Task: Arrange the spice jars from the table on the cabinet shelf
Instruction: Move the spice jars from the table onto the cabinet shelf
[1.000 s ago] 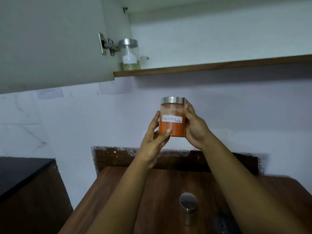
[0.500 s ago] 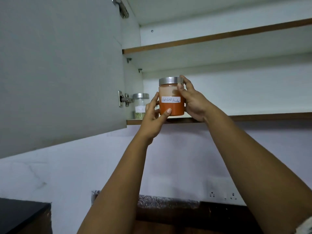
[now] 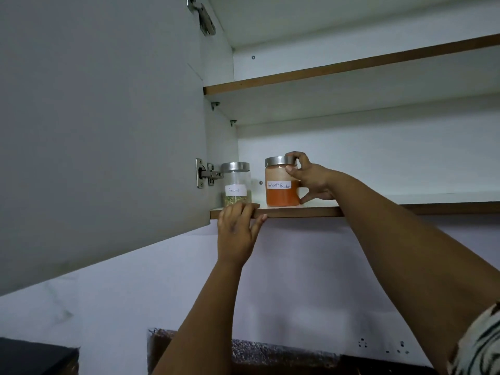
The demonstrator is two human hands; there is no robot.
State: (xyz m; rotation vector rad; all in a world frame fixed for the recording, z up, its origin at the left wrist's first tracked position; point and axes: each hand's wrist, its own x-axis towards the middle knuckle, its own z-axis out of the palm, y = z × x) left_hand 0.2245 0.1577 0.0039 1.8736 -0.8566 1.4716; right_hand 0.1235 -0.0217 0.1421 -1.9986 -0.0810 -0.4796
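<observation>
A glass jar of red chilli powder with a metal lid stands upright on the lower cabinet shelf. My right hand holds it from the right, fingers curled at the lid and thumb low on its side. To its left, a small gap apart, stands a fennel jar with a white label. My left hand grips the shelf's front edge just below the fennel jar, fingers over the top.
The open cabinet door hangs at the left, hinged beside the fennel jar. An upper shelf runs above. The lower shelf extends bare to the right. A black counter corner and the table's back edge lie below.
Both hands raised the chilli jar from over the table to the shelf and set it down. My left hand let go of it and took the shelf edge.
</observation>
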